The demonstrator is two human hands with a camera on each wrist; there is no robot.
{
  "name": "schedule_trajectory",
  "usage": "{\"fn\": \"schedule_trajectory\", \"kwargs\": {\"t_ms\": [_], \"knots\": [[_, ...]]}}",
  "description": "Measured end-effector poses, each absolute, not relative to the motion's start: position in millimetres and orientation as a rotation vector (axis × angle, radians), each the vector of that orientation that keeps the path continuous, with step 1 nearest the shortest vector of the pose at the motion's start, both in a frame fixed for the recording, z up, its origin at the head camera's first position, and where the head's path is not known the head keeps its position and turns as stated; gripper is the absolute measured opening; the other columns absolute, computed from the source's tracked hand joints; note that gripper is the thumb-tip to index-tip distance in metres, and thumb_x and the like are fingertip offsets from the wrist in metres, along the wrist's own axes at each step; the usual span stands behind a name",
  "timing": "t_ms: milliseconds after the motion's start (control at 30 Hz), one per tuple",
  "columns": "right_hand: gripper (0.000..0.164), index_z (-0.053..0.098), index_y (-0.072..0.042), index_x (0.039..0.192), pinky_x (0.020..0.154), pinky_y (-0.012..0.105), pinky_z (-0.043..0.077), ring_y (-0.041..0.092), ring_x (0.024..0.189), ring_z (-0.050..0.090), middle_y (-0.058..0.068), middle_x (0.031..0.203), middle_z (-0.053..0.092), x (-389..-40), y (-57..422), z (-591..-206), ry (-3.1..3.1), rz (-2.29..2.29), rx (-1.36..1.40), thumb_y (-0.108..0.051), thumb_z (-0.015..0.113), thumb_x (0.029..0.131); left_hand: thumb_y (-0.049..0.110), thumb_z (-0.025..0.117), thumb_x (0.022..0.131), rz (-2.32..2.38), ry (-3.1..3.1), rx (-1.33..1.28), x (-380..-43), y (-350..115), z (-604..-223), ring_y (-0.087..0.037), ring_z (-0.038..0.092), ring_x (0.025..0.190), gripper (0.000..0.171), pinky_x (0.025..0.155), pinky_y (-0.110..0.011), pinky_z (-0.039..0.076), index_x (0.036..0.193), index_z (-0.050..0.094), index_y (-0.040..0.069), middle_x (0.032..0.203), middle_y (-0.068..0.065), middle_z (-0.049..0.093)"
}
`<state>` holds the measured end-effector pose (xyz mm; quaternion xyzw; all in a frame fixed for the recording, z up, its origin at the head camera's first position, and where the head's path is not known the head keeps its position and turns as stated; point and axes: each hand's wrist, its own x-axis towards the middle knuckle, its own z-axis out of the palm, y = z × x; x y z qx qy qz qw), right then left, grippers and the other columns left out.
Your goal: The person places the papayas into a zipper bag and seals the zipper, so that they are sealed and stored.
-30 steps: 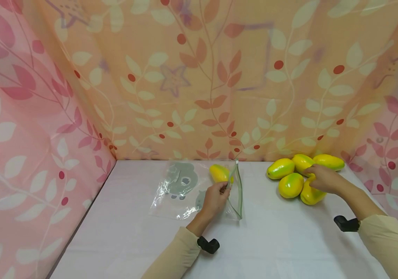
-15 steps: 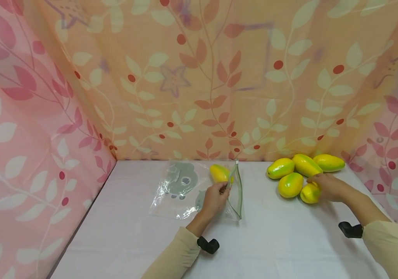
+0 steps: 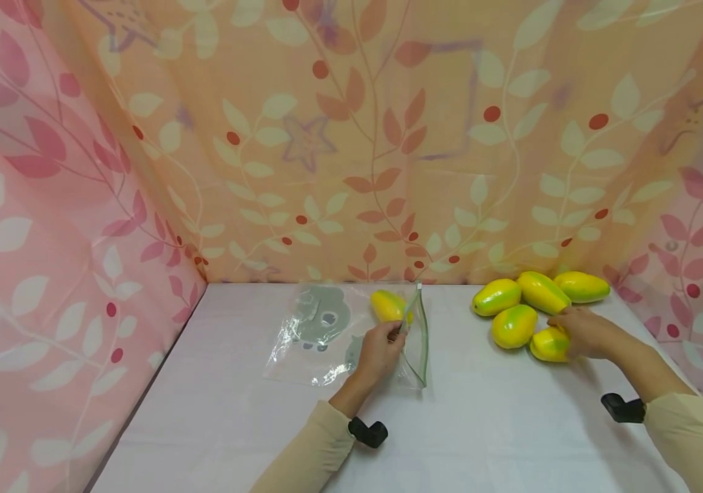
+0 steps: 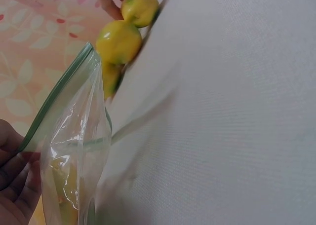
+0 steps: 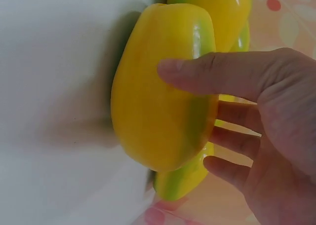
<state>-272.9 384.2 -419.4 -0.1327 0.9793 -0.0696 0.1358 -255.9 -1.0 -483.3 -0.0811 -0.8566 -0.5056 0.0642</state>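
In the head view, my left hand (image 3: 380, 352) pinches the rim of a clear zip bag (image 3: 302, 366) with grey animal prints and a green zip edge. The bag's mouth faces right and gapes. One yellow papaya (image 3: 388, 306) lies inside, near the mouth. On the right, my right hand (image 3: 591, 334) grips the nearest papaya (image 3: 550, 344) of a group. In the right wrist view, the thumb presses across this papaya (image 5: 158, 101) and the other fingers go behind it. The left wrist view shows the bag's green zip (image 4: 54, 96) held up by the fingers.
Several more yellow-green papayas sit close around the right hand, among them a front one (image 3: 514, 326), a left one (image 3: 496, 298) and a far right one (image 3: 582, 287). A patterned curtain (image 3: 351, 171) stands behind the white table (image 3: 480, 424).
The right hand has drawn back slightly to the right and nearer, and the gripped papaya has tipped from leaning up to lying lower. The left hand and bag stay put.
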Motion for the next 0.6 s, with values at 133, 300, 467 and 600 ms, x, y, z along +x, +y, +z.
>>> {"fn": "schedule_trajectory", "kwargs": {"t_ms": [133,300,467,600], "knots": [[0.065,0.059,0.008,0.123,0.093,0.069,0.041,0.049,0.105,0.052,0.033,0.119,0.057,-273.8,385.4,-418.6,2.799,-0.23,-0.393,-0.01,0.085,0.065,0.011,0.065,0.092,-1.546,-2.583,-0.237,-255.5,-1.1,-482.7,-0.005,0.058,0.075,0.023,0.068,-0.015,0.051,0.112,0.07,0.001,0.092,-0.006,0.072],[0.066,0.056,0.007,0.125,0.093,0.069,0.04,0.047,0.101,0.054,0.031,0.118,0.058,-272.4,387.9,-417.4,2.762,-0.251,-0.394,-0.001,0.082,0.065,0.011,0.064,0.092,-1.567,-2.587,-0.229,-255.2,-1.2,-482.6,-0.006,0.057,0.075,0.023,0.067,-0.015,0.052,0.113,0.07,0.002,0.092,-0.005,0.071],[0.065,0.057,0.006,0.125,0.094,0.071,0.038,0.05,0.105,0.051,0.034,0.121,0.056,-269.7,388.9,-415.9,2.766,-0.235,-0.4,0.002,0.082,0.065,0.011,0.065,0.092,-1.555,-2.576,-0.232,-255.8,-1.8,-482.9,-0.006,0.057,0.075,0.023,0.067,-0.015,0.051,0.112,0.07,0.001,0.091,-0.006,0.071],[0.065,0.057,0.007,0.123,0.092,0.069,0.041,0.045,0.099,0.054,0.029,0.113,0.059,-268.4,391.5,-416.0,2.759,-0.259,-0.373,-0.006,0.085,0.065,0.011,0.065,0.092,-1.556,-2.562,-0.24,-256.3,-1.9,-484.4,-0.006,0.057,0.075,0.022,0.066,-0.014,0.051,0.111,0.07,0.001,0.09,-0.006,0.071]]}}
